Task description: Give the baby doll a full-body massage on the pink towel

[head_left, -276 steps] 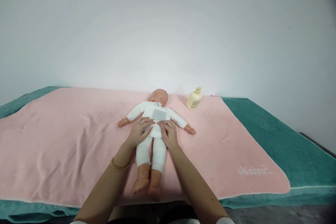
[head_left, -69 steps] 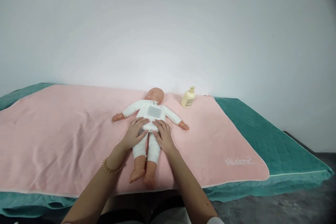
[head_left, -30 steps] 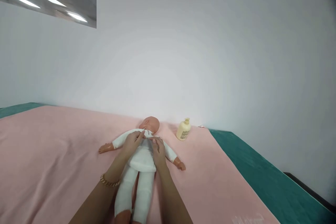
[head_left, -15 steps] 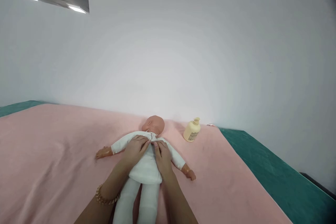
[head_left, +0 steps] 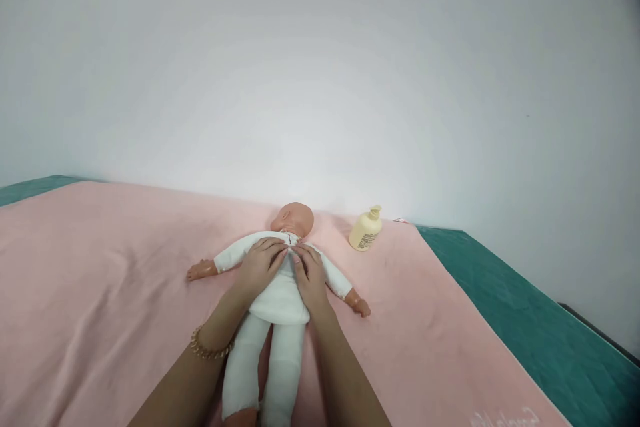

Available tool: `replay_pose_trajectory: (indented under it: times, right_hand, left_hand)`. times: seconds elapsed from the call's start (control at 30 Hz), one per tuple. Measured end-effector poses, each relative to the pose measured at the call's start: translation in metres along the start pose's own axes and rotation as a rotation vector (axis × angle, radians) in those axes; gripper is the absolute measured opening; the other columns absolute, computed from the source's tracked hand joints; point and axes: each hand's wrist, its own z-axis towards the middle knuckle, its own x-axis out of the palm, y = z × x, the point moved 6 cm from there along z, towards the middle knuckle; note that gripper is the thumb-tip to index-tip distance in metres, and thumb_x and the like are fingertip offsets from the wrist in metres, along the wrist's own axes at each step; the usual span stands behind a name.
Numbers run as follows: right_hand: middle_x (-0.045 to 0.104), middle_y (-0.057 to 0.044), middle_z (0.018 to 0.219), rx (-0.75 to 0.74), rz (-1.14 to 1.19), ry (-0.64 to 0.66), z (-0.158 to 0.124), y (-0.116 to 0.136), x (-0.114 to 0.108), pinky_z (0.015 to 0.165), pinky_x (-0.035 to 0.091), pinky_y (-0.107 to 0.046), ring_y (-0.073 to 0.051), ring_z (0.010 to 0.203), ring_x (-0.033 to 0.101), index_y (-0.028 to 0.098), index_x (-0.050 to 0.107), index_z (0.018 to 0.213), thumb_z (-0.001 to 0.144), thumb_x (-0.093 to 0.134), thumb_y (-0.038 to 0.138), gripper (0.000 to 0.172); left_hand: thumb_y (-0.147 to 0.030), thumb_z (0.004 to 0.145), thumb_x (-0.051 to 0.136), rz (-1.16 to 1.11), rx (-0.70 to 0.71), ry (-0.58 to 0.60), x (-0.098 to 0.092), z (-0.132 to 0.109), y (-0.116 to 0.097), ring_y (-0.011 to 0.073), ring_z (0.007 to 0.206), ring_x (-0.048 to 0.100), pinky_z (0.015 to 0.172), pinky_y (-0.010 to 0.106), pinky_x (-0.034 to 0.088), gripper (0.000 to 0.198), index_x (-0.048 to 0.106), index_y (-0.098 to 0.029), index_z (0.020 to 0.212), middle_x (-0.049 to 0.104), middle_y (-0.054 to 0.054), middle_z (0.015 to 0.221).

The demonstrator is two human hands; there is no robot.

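Observation:
A baby doll (head_left: pixel 280 300) with a white cloth body lies on the pink blanket, seemingly on its front with its head turned to the left. Its arms are spread out to both sides. My left hand (head_left: pixel 261 265) rests flat on the left of the doll's upper back, fingers stretched out. On the right of the upper back lies my right hand (head_left: pixel 311 275), also flat and open. The fingertips of both hands nearly meet below the doll's neck. A beaded bracelet (head_left: pixel 210 350) circles my left wrist.
A cream pump bottle (head_left: pixel 365 230) stands to the right of the doll's head. The pink blanket (head_left: pixel 425 347) covers most of a green surface (head_left: pixel 520 300), which shows at the right and far left. Behind is a pale wall (head_left: pixel 320 80).
The view has tipped downward, so the doll, bottle and blanket appear higher, and the doll's lower leg shows at the bottom. Both hands stay on the doll's upper back, with little movement over it.

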Motion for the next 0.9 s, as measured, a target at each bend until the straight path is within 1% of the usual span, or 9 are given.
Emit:
replay_pose_trajectory:
  times: [0.1, 0.2, 0.33, 0.47, 0.57, 0.67, 0.73, 0.8, 0.9]
  right_hand:
    - [0.065, -0.006, 0.120, -0.004, -0.023, 0.025, 0.001, -0.002, 0.002, 0.105, 0.037, -0.040, -0.021, 0.117, 0.054, 0.025, 0.065, 0.116, 0.097, 0.045, 0.030, 0.029]
    - [0.067, -0.006, 0.115, -0.029, -0.037, 0.042, 0.003, -0.003, 0.004, 0.102, 0.039, -0.039, -0.022, 0.112, 0.056, 0.023, 0.066, 0.112, 0.097, 0.044, 0.030, 0.028]
    - [0.069, -0.006, 0.110, -0.041, -0.063, 0.041, 0.006, -0.008, 0.006, 0.098, 0.039, -0.039, -0.022, 0.106, 0.057, 0.020, 0.067, 0.106, 0.097, 0.043, 0.031, 0.028]
    - [0.069, -0.006, 0.109, -0.051, -0.068, 0.036, 0.006, -0.009, 0.007, 0.097, 0.040, -0.038, -0.022, 0.106, 0.058, 0.021, 0.067, 0.106, 0.098, 0.042, 0.033, 0.029]
    - [0.067, -0.007, 0.116, -0.054, -0.066, 0.005, 0.005, -0.010, 0.006, 0.101, 0.039, -0.040, -0.022, 0.112, 0.056, 0.021, 0.065, 0.112, 0.098, 0.041, 0.035, 0.031]
    - [0.063, -0.009, 0.127, -0.041, -0.066, -0.040, 0.002, -0.012, 0.005, 0.105, 0.038, -0.041, -0.023, 0.120, 0.053, 0.020, 0.060, 0.124, 0.097, 0.043, 0.038, 0.036]
    - [0.061, -0.010, 0.129, -0.043, -0.068, -0.040, 0.002, -0.013, 0.006, 0.106, 0.039, -0.042, -0.023, 0.122, 0.053, 0.020, 0.057, 0.128, 0.097, 0.043, 0.039, 0.039]
    - [0.062, -0.010, 0.129, -0.052, -0.078, -0.026, 0.002, -0.014, 0.007, 0.106, 0.039, -0.042, -0.023, 0.121, 0.054, 0.020, 0.058, 0.127, 0.097, 0.042, 0.039, 0.039]
    - [0.064, -0.010, 0.127, -0.050, -0.100, -0.012, 0.003, -0.015, 0.009, 0.107, 0.038, -0.043, -0.023, 0.121, 0.055, 0.019, 0.062, 0.122, 0.097, 0.041, 0.038, 0.038]
  left_hand:
    - [-0.026, 0.095, 0.047, 0.010, -0.006, 0.013, 0.003, 0.001, 0.003, 0.0234, 0.105, 0.060, 0.096, 0.042, 0.045, 0.025, 0.069, -0.016, 0.102, 0.071, 0.008, 0.107]
    - [-0.026, 0.095, 0.048, 0.029, -0.025, 0.034, 0.007, 0.002, 0.006, 0.0241, 0.101, 0.062, 0.093, 0.043, 0.046, 0.024, 0.069, -0.016, 0.099, 0.071, 0.008, 0.103]
    - [-0.025, 0.094, 0.047, 0.041, -0.042, 0.058, 0.008, 0.003, 0.006, 0.0252, 0.097, 0.062, 0.090, 0.043, 0.047, 0.023, 0.069, -0.016, 0.096, 0.072, 0.008, 0.099]
    - [-0.026, 0.094, 0.046, 0.040, -0.036, 0.058, 0.007, 0.004, 0.005, 0.0252, 0.095, 0.062, 0.089, 0.043, 0.047, 0.024, 0.069, -0.017, 0.094, 0.072, 0.008, 0.098]
    - [-0.027, 0.094, 0.046, 0.041, -0.029, 0.028, 0.005, 0.002, 0.004, 0.0249, 0.099, 0.062, 0.091, 0.043, 0.047, 0.025, 0.069, -0.017, 0.098, 0.072, 0.007, 0.102]
    - [-0.029, 0.095, 0.045, 0.042, -0.022, 0.008, 0.004, 0.000, 0.004, 0.0246, 0.109, 0.059, 0.097, 0.044, 0.045, 0.027, 0.067, -0.018, 0.108, 0.070, 0.008, 0.112]
    - [-0.030, 0.095, 0.045, 0.048, -0.028, 0.020, 0.006, 0.000, 0.005, 0.0247, 0.115, 0.056, 0.100, 0.044, 0.044, 0.030, 0.064, -0.017, 0.115, 0.068, 0.008, 0.119]
    - [-0.031, 0.095, 0.045, 0.062, -0.047, 0.037, 0.009, 0.000, 0.007, 0.0252, 0.116, 0.055, 0.100, 0.045, 0.043, 0.032, 0.063, -0.017, 0.118, 0.067, 0.009, 0.121]
    - [-0.032, 0.095, 0.045, 0.085, -0.081, 0.053, 0.011, 0.000, 0.009, 0.0261, 0.114, 0.056, 0.099, 0.047, 0.043, 0.032, 0.064, -0.016, 0.115, 0.067, 0.009, 0.119]
